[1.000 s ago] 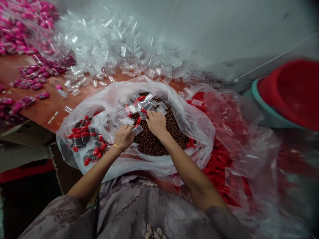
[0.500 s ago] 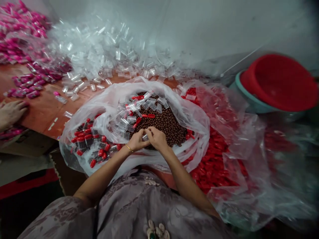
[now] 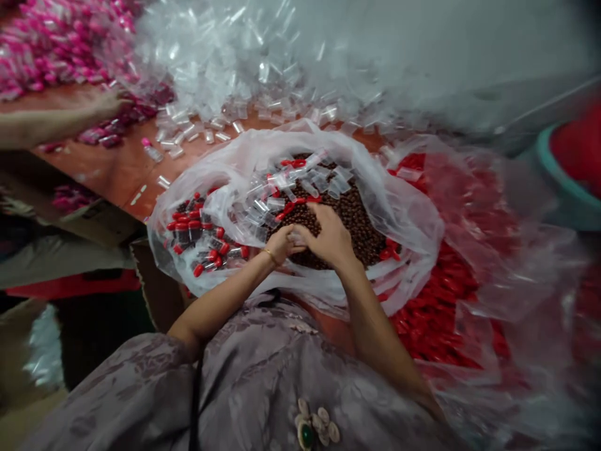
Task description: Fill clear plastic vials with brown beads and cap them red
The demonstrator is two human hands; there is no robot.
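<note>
My left hand [image 3: 283, 244] is closed round a small clear container [image 3: 297, 237] at the near edge of the brown beads [image 3: 359, 219]. My right hand [image 3: 332, 235] has its thumb against that container, while its fingers reach out beside a red cap piece [image 3: 312, 199] on the beads. The beads lie in an open white plastic bag [image 3: 413, 213] with loose clear containers [image 3: 340, 178] on top. On the bag's left part sit filled containers with red lids [image 3: 190, 222].
Clear containers [image 3: 225, 69] are heaped at the back, pink-capped ones [image 3: 70, 44] at the back left. Another person's hand [image 3: 110, 103] is over the pink ones. Red pieces [image 3: 436, 313] and a red basin [image 3: 580, 150] are at right.
The view has shifted right. My right hand has spread its fingers forward toward the red cap pieces. The other person's hand has moved back onto the pink-capped containers.
</note>
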